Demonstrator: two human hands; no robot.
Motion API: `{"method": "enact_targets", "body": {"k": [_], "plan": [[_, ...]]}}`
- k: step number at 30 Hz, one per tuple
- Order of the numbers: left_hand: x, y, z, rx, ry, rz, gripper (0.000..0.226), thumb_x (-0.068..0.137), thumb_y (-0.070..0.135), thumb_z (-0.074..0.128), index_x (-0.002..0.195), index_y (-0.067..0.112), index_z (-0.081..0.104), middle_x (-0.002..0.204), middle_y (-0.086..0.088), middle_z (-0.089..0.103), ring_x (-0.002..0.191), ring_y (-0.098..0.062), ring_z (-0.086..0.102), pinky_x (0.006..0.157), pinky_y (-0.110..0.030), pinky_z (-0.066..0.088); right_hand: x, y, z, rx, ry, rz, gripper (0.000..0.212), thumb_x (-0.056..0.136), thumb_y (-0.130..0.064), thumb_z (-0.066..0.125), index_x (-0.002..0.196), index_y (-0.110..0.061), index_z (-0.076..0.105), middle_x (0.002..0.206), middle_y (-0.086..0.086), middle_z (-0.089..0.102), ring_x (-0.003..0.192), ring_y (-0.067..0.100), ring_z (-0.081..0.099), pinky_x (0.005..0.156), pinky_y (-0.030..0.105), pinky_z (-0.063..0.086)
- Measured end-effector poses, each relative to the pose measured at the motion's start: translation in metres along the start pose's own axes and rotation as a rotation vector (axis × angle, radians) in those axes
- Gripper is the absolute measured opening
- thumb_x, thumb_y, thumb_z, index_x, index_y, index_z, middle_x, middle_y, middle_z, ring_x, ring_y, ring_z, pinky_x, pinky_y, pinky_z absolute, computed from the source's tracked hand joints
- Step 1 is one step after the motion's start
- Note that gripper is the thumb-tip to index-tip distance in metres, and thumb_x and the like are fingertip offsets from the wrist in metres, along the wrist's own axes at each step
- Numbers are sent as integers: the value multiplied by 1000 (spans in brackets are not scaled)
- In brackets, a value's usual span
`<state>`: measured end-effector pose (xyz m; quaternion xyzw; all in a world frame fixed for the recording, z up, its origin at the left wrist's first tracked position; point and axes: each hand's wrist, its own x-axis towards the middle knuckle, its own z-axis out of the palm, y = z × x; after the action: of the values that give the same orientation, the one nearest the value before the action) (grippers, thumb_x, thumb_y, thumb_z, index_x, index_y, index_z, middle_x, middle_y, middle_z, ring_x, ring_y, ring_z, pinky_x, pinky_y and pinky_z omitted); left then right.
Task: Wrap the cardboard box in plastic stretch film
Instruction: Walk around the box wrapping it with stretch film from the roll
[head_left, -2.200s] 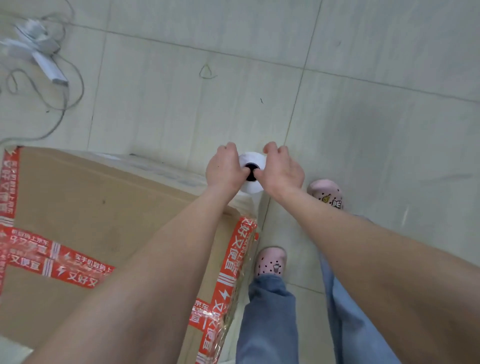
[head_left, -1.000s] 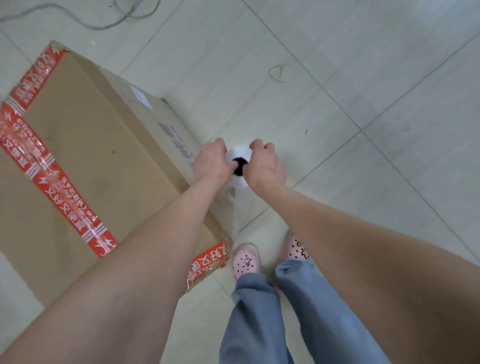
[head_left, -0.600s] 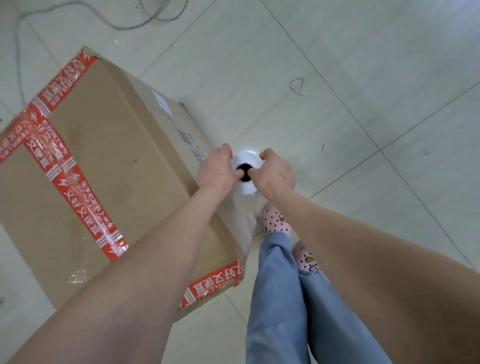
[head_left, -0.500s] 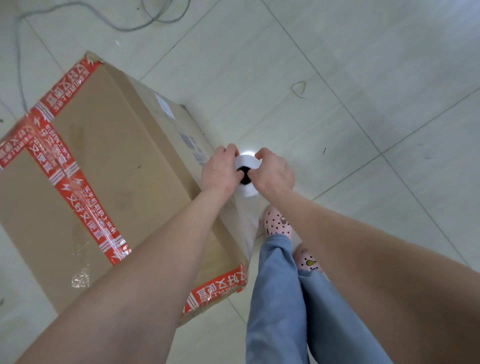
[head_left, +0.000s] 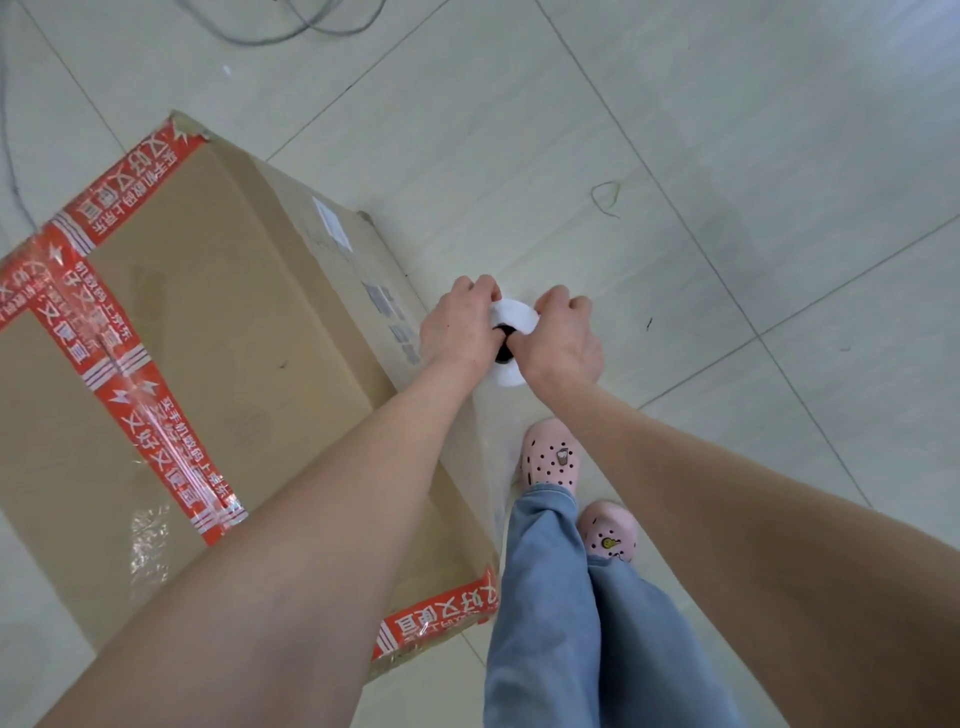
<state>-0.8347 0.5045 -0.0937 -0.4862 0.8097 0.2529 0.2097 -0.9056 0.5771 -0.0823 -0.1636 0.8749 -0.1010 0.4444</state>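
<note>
Cardboard, brown and stiff, makes up the box (head_left: 218, 364) that sits on the floor (head_left: 675, 156) just left of and below both hands, its top crossed with red tape (head_left: 150, 415). The left hand (head_left: 460, 330) and right hand (head_left: 563, 345) each curl round the top of the white film roll (head_left: 511, 313), held upright between them, thumbs seemingly hooked into its dark core. A thin clear film (head_left: 491, 447) runs from the roll toward the box's side, below the hands. I judge it light, stretchy and clingy, apt to bunch or tear if tugged unevenly, so gripping at the core end should let the roll spin. The box is taped closed; its contents cannot be seen.
</note>
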Motion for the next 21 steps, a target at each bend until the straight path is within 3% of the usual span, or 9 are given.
{"method": "enact_targets", "body": {"k": [3,9,14,16,18,21], "plan": [[6,1,-6,31,-11,37,20,82,15,55,102,16,53,101,-4,53,84,-25,54,61,-30,33,5,-6,-4,-63,3,-95,31,85,-14,54,115,-18,47,115,4,46,72,26,48,62,32,34],[12,-6,-17,1,-43,-83,18,81,22,56,95,12,51,87,-3,52,77,-26,51,59,-31,34,14,-28,-13,-280,-32,-264,43,87,-10,51,127,-25,49,122,4,47,76,27,47,65,31,37],[17,-13,-33,-63,-12,-203,22,85,29,54,95,10,52,85,-4,52,76,-26,49,61,-30,35,23,-53,-12,-373,-19,-415,47,89,-9,52,131,-28,47,128,1,46,100,27,55,68,32,37],[21,-19,-38,-85,3,-260,30,85,39,56,93,11,54,85,-4,53,77,-26,48,61,-30,34,26,-60,-8,-303,17,-352,46,88,-9,53,130,-25,44,127,2,45,106,27,52,68,33,37],[24,-26,-41,-94,20,-263,37,83,48,59,92,12,54,87,-3,56,77,-24,49,61,-29,34,27,-61,-7,-151,15,-163,39,88,-16,55,125,-19,41,124,5,43,100,30,55,68,35,37],[31,-28,-46,-100,27,-187,37,82,39,63,105,12,51,101,-4,57,85,-26,55,63,-32,38,30,-62,-6,16,0,-9,37,87,-20,60,118,-15,42,120,4,44,83,29,54,66,34,36]]}}
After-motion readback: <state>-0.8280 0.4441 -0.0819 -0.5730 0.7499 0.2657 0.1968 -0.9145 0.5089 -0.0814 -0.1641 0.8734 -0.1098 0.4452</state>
